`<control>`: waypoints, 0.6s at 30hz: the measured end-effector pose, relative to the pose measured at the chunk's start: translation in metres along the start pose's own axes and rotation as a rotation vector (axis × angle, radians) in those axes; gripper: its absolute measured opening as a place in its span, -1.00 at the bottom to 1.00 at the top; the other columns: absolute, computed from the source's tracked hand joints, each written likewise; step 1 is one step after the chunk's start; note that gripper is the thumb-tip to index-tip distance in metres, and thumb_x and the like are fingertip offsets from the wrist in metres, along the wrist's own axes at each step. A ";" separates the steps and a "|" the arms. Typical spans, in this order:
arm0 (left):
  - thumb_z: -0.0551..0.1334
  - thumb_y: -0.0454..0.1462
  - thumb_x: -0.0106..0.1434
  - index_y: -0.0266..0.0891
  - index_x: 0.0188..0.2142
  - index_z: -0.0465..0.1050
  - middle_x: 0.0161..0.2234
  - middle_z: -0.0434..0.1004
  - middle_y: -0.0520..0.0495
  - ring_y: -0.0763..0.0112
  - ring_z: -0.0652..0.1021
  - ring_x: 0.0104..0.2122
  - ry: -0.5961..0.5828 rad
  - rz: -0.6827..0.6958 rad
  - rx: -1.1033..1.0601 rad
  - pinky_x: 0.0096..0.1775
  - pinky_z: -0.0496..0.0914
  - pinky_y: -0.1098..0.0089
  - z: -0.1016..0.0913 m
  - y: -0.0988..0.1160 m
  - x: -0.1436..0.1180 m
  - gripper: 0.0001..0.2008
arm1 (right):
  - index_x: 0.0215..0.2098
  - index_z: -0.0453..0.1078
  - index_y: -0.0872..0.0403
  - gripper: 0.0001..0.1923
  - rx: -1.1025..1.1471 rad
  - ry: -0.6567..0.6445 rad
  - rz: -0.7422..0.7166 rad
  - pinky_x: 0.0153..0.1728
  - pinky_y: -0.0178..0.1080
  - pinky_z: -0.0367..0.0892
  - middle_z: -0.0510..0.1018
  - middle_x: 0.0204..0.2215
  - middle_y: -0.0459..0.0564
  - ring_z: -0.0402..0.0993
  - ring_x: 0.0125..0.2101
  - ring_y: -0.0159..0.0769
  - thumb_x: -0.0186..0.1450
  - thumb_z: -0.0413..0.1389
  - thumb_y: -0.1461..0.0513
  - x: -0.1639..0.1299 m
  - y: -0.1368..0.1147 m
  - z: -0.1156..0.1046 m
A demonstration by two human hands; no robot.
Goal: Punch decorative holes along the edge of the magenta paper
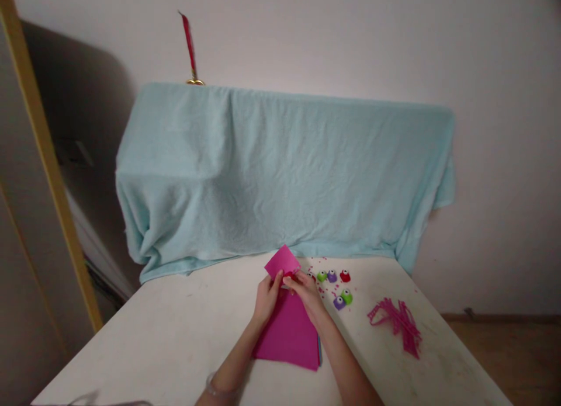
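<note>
— At the far edge of the white table (pixel 184 336), what do the person's 2 hands hold?

— Both meet on a small pink sheet (pixel 283 260). The left hand (pixel 267 295) pinches its lower left edge, fingers closed on the paper, and the sheet stands tilted up off the table. The right hand (pixel 304 289) is closed around something small and red at the sheet's lower right edge — too small and too covered to name for certain.

— And under the hands?

— A stack of pink paper (pixel 289 336) lies flat on the table, with a thin blue edge showing at its right side. Both forearms cross over it.

— What sits nearby?

— Just right of the right hand, 5 small craft punches (pixel 335 286) sit in a loose group: 2 green, 2 purple, 1 red. Tiny pink scraps are scattered around them. Farther right, well apart from the hands, lies a heap of pink paper strips (pixel 397 321).

— Behind all that?

— A light blue cloth (pixel 280 172) drapes over something bulky against the wall, its hem resting on the table just behind the raised sheet. A red ribbon (pixel 188 41) sticks up above it.
</note>
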State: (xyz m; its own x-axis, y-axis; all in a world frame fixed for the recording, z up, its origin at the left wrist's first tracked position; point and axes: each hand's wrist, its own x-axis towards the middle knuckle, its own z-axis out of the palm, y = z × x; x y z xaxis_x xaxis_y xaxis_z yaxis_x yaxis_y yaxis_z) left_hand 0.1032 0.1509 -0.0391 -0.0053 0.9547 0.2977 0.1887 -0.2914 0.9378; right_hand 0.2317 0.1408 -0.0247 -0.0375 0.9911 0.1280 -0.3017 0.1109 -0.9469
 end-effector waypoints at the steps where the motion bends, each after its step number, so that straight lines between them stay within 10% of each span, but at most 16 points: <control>1: 0.06 0.04 0.27 -0.32 -0.47 0.40 -0.55 0.43 -0.01 0.42 0.38 -0.54 -0.013 0.009 -0.008 -0.46 0.21 0.47 0.000 0.001 -0.001 -0.53 | -0.33 0.46 0.13 -0.73 0.005 -0.001 -0.001 -0.51 -0.36 0.13 0.47 -0.44 -0.08 0.29 -0.48 -0.42 0.08 0.28 0.13 0.000 0.001 -0.001; 18: 0.06 0.03 0.27 -0.29 -0.53 0.35 -0.62 0.36 0.02 0.41 0.35 -0.56 0.011 0.013 0.055 -0.48 0.17 0.45 -0.001 -0.001 -0.002 -0.54 | -0.44 0.43 0.13 -0.71 0.045 0.005 0.080 -0.62 -0.36 -0.04 0.29 -0.63 -0.18 0.10 -0.62 -0.49 0.05 0.30 0.09 -0.001 0.000 -0.002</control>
State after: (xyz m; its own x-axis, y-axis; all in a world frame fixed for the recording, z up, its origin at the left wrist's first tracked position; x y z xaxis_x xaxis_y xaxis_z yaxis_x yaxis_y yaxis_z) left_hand 0.1018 0.1492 -0.0409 -0.0128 0.9500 0.3121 0.2424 -0.2998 0.9227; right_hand 0.2341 0.1397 -0.0255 -0.0580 0.9970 0.0507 -0.3409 0.0279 -0.9397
